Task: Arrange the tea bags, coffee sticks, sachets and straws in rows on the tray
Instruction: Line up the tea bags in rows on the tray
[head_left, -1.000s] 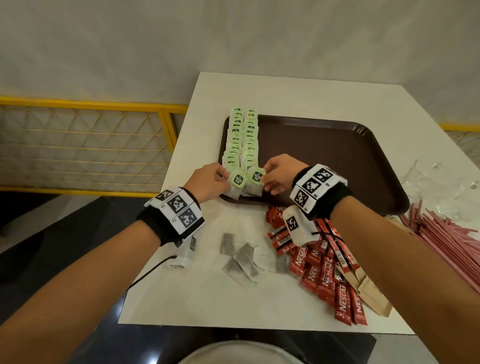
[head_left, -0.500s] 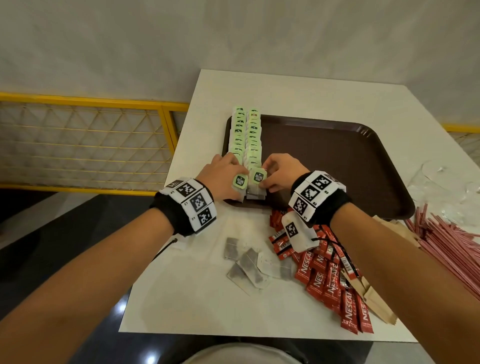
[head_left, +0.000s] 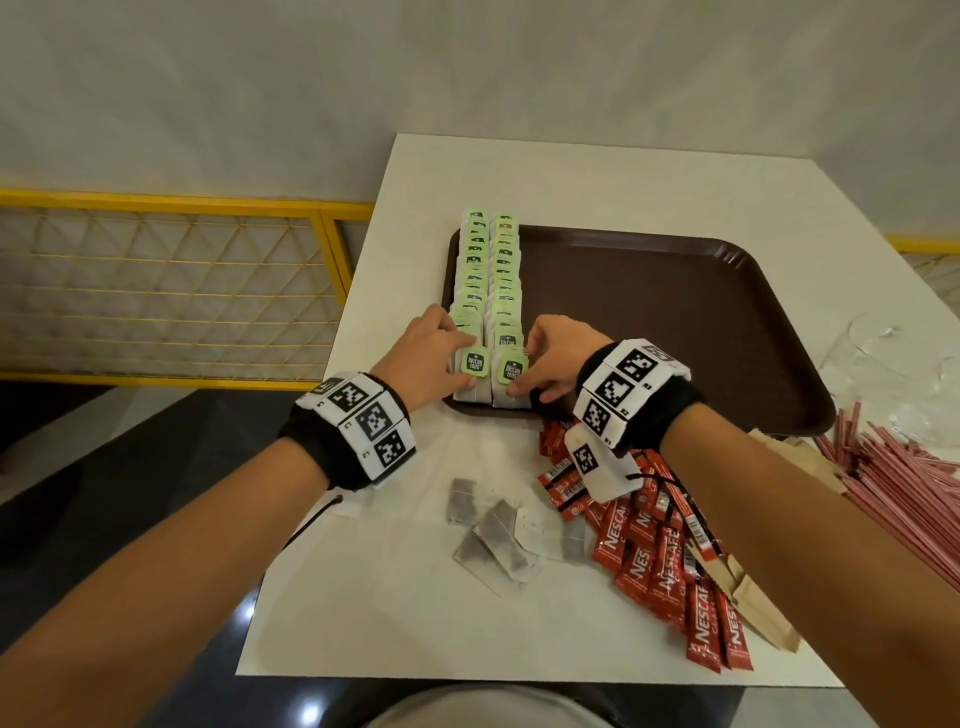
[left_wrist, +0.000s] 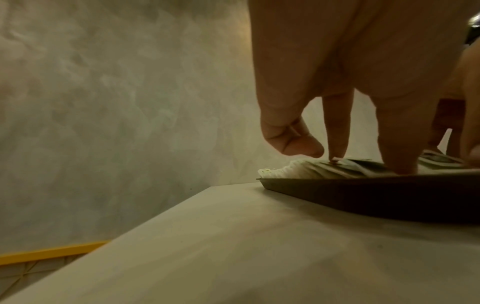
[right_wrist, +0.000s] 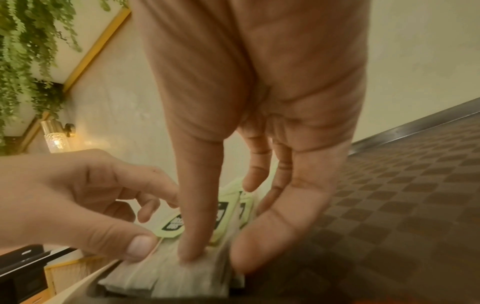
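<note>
Two rows of green-tagged tea bags (head_left: 488, 280) run along the left side of the brown tray (head_left: 675, 322). My left hand (head_left: 436, 356) rests on the nearest bag of the left row (head_left: 474, 362), its straight fingers (left_wrist: 335, 133) touching the row (left_wrist: 324, 170) from above. On the nearest bag of the right row (head_left: 511, 370) lies my right hand (head_left: 550, 358). Its thumb (right_wrist: 192, 236) presses the paper bag (right_wrist: 187, 273), and the straight fingers lie along the bag's right side. My left hand (right_wrist: 78, 195) touches the neighbouring bag's corner.
Loose tea bags (head_left: 493, 530) lie on the white table in front of the tray. Red coffee sticks (head_left: 665, 561), brown sachets (head_left: 753, 608) and red straws (head_left: 909, 483) are heaped to the right. Clear plastic (head_left: 883, 353) sits at the far right. A yellow railing (head_left: 182, 202) borders the left.
Both hands moved forward and lowered their tea bags onto the near ends of the two rows. The bags now lie flat at the tray's front rim.
</note>
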